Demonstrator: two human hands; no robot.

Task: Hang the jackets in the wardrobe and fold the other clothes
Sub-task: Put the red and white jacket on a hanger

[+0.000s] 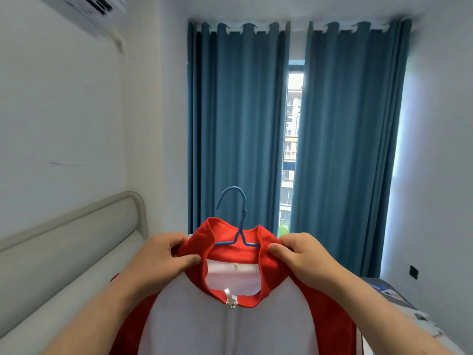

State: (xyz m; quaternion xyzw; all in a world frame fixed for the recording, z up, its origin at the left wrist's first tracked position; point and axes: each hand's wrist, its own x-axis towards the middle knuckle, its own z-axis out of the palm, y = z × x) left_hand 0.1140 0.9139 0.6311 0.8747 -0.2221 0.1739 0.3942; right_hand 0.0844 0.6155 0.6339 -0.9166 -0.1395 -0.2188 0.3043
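White wall-mounted air conditioner (pixel 84 11): top left corner of the room, high on the left wall.
Beige padded headboard (pixel 76 221): along the left wall, with a pale mattress below it.
Left hand (pixel 163 254): thumb and curled fingers pinch the left side of the jacket's red collar.
Red-and-white zip-front fleece jacket (pixel 194 316): held up in the air between both hands at centre bottom. Front faces the camera, zip closed to the collar, white zip pull (pixel 231 299) hanging at the collar's lower edge.
Blue wire clothes hanger (pixel 242 221): inside the jacket, with the hook rising clear above the collar's back edge.
Teal eyelet curtains (pixel 235 119): behind the jacket, parted over a narrow strip of window.
Right hand (pixel 299 254): thumb and curled fingers pinch the right side of the collar.
Black wall socket (pixel 413 272): low on the right wall.
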